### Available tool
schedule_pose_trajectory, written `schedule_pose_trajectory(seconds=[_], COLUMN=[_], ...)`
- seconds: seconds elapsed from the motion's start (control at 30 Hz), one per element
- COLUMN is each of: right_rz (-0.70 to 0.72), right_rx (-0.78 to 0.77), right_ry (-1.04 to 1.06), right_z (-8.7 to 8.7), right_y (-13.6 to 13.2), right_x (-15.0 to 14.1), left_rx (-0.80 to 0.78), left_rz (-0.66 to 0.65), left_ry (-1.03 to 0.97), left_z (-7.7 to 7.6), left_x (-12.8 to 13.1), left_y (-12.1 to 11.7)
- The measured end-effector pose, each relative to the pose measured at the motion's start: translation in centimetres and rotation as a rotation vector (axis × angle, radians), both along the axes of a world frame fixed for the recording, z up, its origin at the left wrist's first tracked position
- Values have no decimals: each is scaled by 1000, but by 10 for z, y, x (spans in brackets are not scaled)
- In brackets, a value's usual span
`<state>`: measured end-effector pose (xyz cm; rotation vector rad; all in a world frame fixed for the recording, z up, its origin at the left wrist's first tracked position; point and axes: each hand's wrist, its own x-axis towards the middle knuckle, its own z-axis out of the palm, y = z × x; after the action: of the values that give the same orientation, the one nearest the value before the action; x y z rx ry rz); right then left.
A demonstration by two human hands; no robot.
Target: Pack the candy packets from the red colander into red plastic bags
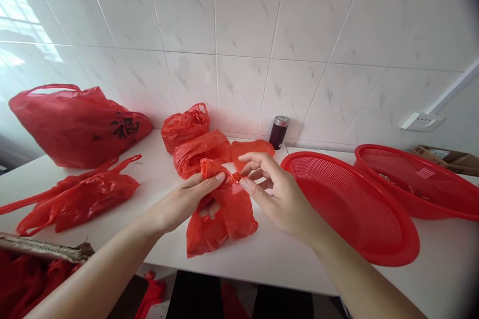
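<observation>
A small red plastic bag [224,217] hangs over the white counter [269,254] between both hands. My left hand [190,199] grips its gathered neck, thumb on top and fingers wrapped underneath. My right hand [271,189] pinches a little twisted end of the same bag at its top between thumb and forefinger, the other fingers curled loosely. Just behind the held bag lie three more filled red bags: one [200,152], one at the back [185,127] and one to the right [252,149].
A big red bag with black characters [78,124] and a flat red bag [82,197] lie at left. Two red mesh baskets, one [355,204] near and one [415,179] farther right, sit at right. A dark jar [279,132] stands by the tiled wall. A cardboard box edge [45,249] is at lower left.
</observation>
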<state>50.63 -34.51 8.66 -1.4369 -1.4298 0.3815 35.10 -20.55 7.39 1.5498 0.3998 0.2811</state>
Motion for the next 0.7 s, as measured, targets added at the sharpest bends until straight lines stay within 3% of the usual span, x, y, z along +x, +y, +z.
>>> schedule_pose_trajectory(seconds=[0.13,0.23,0.3,0.43,0.5,0.6,0.7], right_rz=[86,52,34,-68,-78,69,150], right_rx=[-73,-41,3,200,284,260,109], right_ry=[75,27,-1,-102,-233,-274,60], right_z=[-7,-10,-11,-13,-12,-13,-20], right_y=[16,23,23,12,4,-2,6], right_x=[6,7,4,-8,-15,-19,-12], left_rx=[24,113,135,-29,-37,133,346], left_rz=[-11,-95,-81,52,15,-100,-217], left_ry=[3,-15,-21,-47,-95,-57,39], left_z=[-3,-2,-2,4,10,20,25], left_x=[5,10,13,16,14,8,5], left_y=[1,-2,-3,-1,3,8,7])
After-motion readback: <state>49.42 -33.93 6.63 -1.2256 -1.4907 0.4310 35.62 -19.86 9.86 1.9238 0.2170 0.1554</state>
